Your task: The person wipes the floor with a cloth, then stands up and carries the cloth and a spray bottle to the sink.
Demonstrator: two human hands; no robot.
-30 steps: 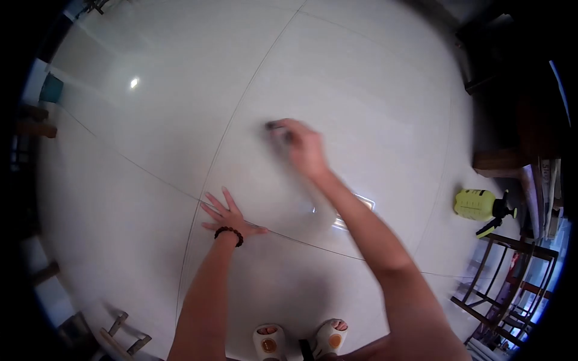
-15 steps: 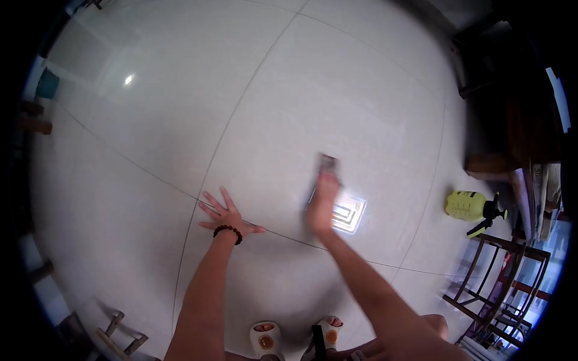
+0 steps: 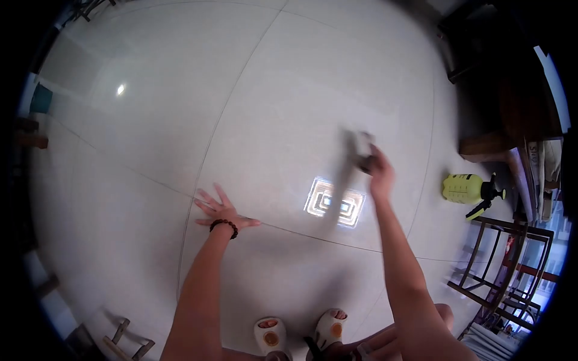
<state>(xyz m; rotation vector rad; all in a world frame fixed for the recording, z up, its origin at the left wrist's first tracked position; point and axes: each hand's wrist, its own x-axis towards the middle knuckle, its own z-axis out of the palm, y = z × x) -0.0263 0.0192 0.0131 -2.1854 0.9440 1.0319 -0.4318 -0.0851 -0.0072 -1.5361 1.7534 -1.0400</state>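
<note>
Right of the frame's centre, the right hand (image 3: 381,173) has its grip pinching a small blurred object (image 3: 364,161) over the pale floor (image 3: 144,144), while the left hand (image 3: 224,213), lower left of centre, rests there with fingers spread

Sprayer (image 3: 463,188) on floor (image 3: 289,78), far right

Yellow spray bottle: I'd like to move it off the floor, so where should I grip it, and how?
Probably by wrapping the black-and-yellow handle, coming from the near side: it juts from the black head toward the picture's lower left.
</note>
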